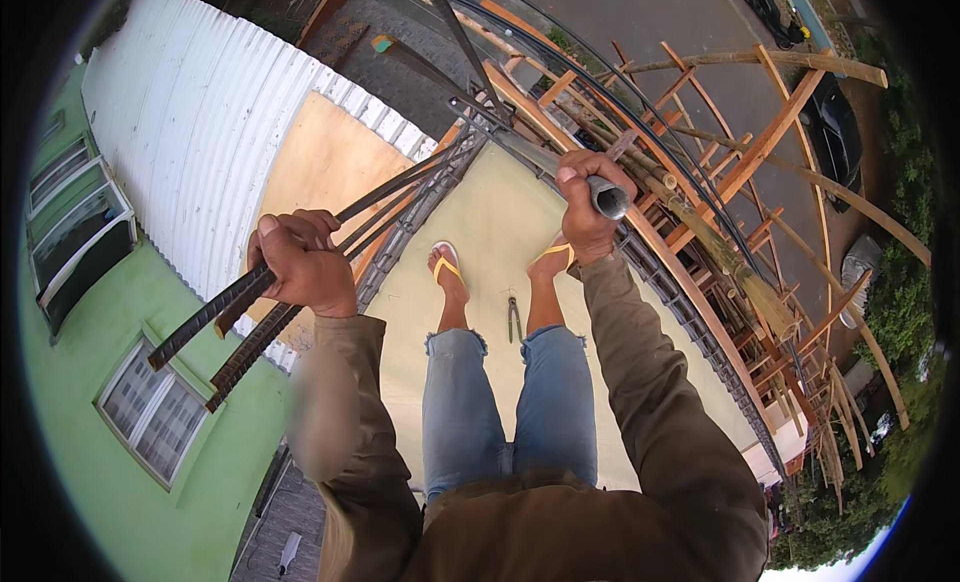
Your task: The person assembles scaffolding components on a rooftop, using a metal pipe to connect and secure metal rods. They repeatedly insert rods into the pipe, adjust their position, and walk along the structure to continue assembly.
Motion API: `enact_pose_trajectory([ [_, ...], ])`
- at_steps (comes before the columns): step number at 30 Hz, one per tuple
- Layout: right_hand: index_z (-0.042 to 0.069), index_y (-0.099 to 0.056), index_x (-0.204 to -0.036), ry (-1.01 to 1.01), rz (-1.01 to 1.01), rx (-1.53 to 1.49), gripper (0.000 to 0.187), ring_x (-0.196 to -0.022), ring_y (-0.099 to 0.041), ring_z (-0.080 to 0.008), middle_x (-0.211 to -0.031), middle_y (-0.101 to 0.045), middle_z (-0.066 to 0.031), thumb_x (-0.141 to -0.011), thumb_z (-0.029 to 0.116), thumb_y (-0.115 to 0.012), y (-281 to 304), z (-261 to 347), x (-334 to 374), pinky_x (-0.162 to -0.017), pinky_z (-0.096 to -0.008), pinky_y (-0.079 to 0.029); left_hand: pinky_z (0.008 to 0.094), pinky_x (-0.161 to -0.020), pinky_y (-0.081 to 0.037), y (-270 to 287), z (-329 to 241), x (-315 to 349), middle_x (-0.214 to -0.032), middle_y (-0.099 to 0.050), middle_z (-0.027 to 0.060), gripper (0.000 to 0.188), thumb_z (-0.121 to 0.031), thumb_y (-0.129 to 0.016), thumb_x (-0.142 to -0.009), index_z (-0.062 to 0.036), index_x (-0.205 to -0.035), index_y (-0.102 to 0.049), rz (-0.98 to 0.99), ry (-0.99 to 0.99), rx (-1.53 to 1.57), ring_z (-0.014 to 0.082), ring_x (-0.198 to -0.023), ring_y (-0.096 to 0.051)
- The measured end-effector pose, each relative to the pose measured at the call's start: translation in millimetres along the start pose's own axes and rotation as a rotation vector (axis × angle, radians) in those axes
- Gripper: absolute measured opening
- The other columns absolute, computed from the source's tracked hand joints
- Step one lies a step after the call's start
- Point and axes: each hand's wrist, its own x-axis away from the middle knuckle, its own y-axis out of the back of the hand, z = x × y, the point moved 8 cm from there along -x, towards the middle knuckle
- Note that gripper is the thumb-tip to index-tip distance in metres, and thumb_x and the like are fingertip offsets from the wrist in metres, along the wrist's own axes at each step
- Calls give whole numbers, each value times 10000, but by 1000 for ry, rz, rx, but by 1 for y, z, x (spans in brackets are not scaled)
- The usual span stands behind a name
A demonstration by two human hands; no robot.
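My left hand (305, 260) is closed around upright steel rebar (212, 319), whose ribbed ends rise past the fist toward me; how many bars lie inside the grip I cannot tell. In my right hand (590, 204) is a grey metal pipe (607, 196), its hollow end pointing up at me and most of its length hidden by the fist. A pair of pincers (514, 320) lies on the pale slab (480, 222) between my feet, which wear yellow-strapped flip-flops (448, 266).
Tied rebar cages (415, 217) run along the slab's edges. Bamboo and timber scaffolding (735, 182) stands on the right over a drop to the street. White corrugated roofing (210, 112) and a plywood sheet (325, 167) lie left, beside a green house wall (80, 402).
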Motion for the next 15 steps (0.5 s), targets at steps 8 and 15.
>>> enact_pose_trajectory([
  [8,40,-527,-731,115,-163,-105,177,-635,-503,-167,-676,-557,-76,-771,73,-696,17,86,29,-735,-401,-471,349,-407,-421,0,2,-2,-448,-361,63,397,-123,-505,-961,-62,-589,-380,12,14,47,158,-365,-383],
  [15,46,-524,-764,136,-227,-147,165,-643,-508,-189,-677,-546,-93,-732,51,-686,22,66,56,-802,-418,-453,381,-439,-419,-2,0,-2,-462,-344,48,348,-136,-445,-939,-101,-602,-368,62,-25,-65,175,-364,-347],
])
